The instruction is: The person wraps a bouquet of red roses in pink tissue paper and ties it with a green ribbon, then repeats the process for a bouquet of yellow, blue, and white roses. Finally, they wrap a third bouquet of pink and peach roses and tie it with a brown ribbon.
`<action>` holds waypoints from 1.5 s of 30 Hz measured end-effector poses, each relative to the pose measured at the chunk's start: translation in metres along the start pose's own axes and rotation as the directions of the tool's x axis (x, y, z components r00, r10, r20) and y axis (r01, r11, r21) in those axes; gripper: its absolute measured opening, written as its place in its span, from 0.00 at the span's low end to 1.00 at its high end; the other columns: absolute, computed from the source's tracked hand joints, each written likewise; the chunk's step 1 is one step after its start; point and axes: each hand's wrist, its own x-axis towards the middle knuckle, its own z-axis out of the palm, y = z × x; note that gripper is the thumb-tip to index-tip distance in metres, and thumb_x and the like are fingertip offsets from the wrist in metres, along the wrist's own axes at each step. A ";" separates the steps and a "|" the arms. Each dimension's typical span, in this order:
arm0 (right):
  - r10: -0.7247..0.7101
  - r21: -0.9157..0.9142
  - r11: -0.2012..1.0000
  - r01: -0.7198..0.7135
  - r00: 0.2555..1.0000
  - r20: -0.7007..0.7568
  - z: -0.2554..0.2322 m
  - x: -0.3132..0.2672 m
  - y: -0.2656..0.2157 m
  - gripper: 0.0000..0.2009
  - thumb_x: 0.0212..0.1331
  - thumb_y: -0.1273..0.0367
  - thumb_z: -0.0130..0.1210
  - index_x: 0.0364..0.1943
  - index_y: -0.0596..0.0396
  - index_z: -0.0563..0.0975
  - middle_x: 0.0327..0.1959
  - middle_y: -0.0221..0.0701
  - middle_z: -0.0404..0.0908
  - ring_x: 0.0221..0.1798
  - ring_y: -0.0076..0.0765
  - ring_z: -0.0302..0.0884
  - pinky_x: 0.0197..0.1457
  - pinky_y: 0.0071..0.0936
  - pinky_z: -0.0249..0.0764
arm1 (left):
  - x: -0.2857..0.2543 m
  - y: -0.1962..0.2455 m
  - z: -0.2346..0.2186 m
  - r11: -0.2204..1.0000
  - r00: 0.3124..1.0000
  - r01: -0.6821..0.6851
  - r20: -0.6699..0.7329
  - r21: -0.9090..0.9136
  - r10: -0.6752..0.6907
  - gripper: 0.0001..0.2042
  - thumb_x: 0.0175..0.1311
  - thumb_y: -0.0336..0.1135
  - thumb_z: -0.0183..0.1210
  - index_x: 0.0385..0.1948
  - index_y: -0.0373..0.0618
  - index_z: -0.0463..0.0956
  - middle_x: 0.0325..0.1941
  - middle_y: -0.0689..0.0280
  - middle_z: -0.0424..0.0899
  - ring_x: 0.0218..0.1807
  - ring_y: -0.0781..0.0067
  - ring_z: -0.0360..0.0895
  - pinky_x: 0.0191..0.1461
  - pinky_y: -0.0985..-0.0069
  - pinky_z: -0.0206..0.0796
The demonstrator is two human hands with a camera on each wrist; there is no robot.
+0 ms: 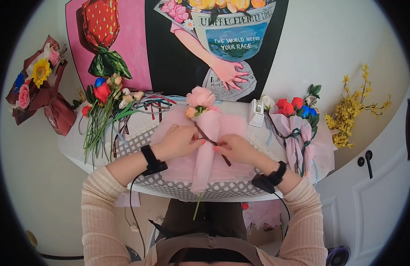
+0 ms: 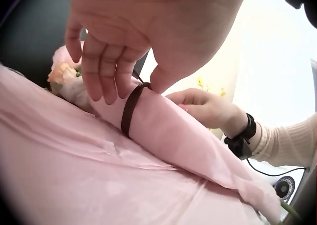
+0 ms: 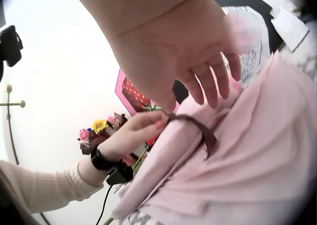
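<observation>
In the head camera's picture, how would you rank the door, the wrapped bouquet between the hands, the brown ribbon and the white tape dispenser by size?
1. Door
2. Wrapped bouquet
Unsure: brown ribbon and white tape dispenser; the ribbon looks longer, the dispenser wider.

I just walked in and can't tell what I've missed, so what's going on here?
Someone is handling a pink-wrapped bouquet with both hands. The left hand pinches a brown ribbon that crosses the wrapping; the right hand is at the ribbon too, though its exact grip is hard to make out. One ribbon end lies loose, and no finished bow shows. Loose-stemmed flowers lie to the left, and more wrapped flowers are on the right.
</observation>
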 end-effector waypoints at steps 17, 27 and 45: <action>0.071 0.277 0.956 -0.102 0.990 0.121 0.013 0.000 0.012 0.08 0.50 0.68 0.54 0.29 0.60 0.76 0.21 0.38 0.77 0.25 0.40 0.76 0.31 0.30 0.70 | 0.025 -0.028 0.016 0.916 0.988 0.084 -0.083 -0.393 -0.126 0.17 0.60 0.47 0.51 0.21 0.41 0.74 0.20 0.67 0.76 0.22 0.77 0.70 0.28 0.78 0.62; 0.061 -0.090 0.995 -0.042 0.973 0.222 -0.029 -0.016 0.026 0.04 0.49 0.71 0.53 0.25 0.57 0.76 0.21 0.37 0.78 0.27 0.39 0.76 0.31 0.31 0.70 | -0.018 -0.047 0.019 -0.192 0.928 0.252 0.293 -0.948 -0.228 0.08 0.66 0.40 0.45 0.36 0.47 0.67 0.30 0.71 0.73 0.25 0.85 0.65 0.28 0.86 0.59; 0.403 0.541 0.696 -0.472 0.880 0.251 -0.012 0.006 0.032 0.08 0.54 0.68 0.47 0.34 0.57 0.74 0.25 0.27 0.75 0.22 0.20 0.64 0.24 0.18 0.61 | -0.004 -0.019 0.004 0.982 0.985 -0.136 0.092 -0.130 0.148 0.09 0.53 0.35 0.52 0.23 0.39 0.75 0.19 0.55 0.74 0.24 0.56 0.72 0.31 0.65 0.63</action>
